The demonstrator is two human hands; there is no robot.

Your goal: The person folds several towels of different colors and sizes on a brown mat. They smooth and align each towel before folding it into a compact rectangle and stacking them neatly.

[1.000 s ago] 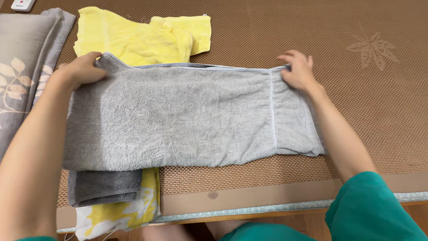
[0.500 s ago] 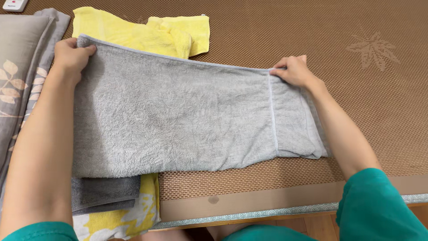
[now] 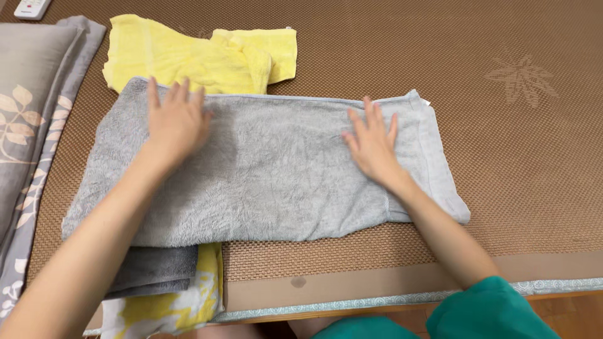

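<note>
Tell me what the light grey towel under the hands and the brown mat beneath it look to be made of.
Light grey towel: looks like cotton terry, matte, judging by its fuzzy looped pile and flat hemmed band near the right end. Brown mat: seems woven rattan or synthetic fibre, given the fine regular grid weave, slight sheen and woven-in leaf motif. Both hands lie flat on the towel.

A small white label (image 3: 426,102) sticks out at the grey towel's (image 3: 276,182) far right corner.

Both hands, the left hand (image 3: 176,122) and right hand (image 3: 372,147), are lying flat on the folded bath towel (image 3: 276,182), which is overlapping a crumpled towel (image 3: 188,56) behind it and a small folded cloth (image 3: 157,270) in front, all on a woven mat (image 3: 502,138).
</note>
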